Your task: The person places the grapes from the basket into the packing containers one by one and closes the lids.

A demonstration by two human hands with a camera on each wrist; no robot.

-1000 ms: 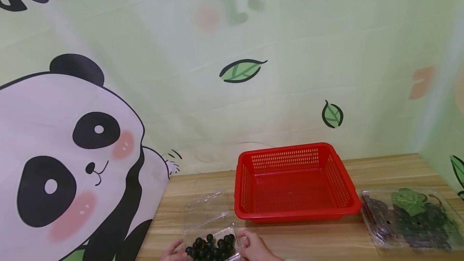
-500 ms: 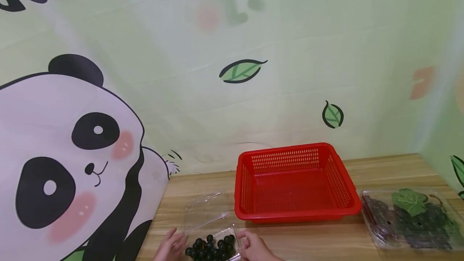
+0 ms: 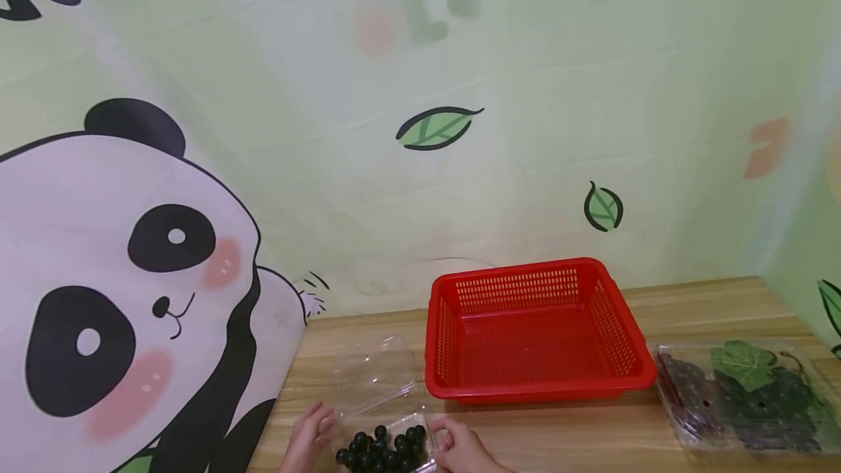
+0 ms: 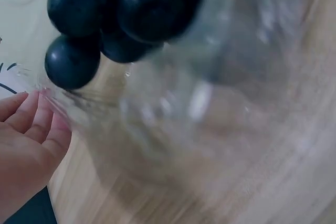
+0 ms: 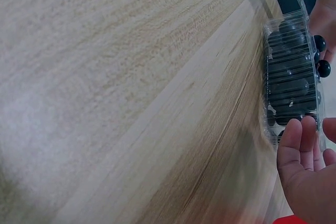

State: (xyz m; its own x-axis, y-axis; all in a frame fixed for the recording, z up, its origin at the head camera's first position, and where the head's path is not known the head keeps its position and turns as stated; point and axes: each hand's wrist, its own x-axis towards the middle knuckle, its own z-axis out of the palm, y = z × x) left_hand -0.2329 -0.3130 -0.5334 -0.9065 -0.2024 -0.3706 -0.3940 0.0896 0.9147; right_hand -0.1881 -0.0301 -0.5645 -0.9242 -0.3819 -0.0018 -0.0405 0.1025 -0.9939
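Note:
A clear plastic box [image 3: 425,435] of black grapes [image 3: 384,447] sits on the wooden table at the bottom edge of the head view, its lid [image 3: 374,378] thrown open behind it. My left hand [image 3: 310,435] lies at the box's left side with fairly straight fingertips [image 4: 39,103] touching the clear rim [image 4: 173,103] below the grapes [image 4: 79,3]. My right hand [image 3: 456,447] holds the box's right end. In the right wrist view its fingers [image 5: 299,135] and thumb close on the end of the box [image 5: 273,30].
An empty red mesh basket [image 3: 535,334] stands just behind and right of the box. A second clear pack [image 3: 749,396] with dark grapes and a green leaf lies at the far right. A panda-print cloth [image 3: 131,298] hangs at the table's [image 3: 591,436] left and back.
My left hand has slid forward along the box's left side, toward the lid's hinge. The right hand and the box have stayed put.

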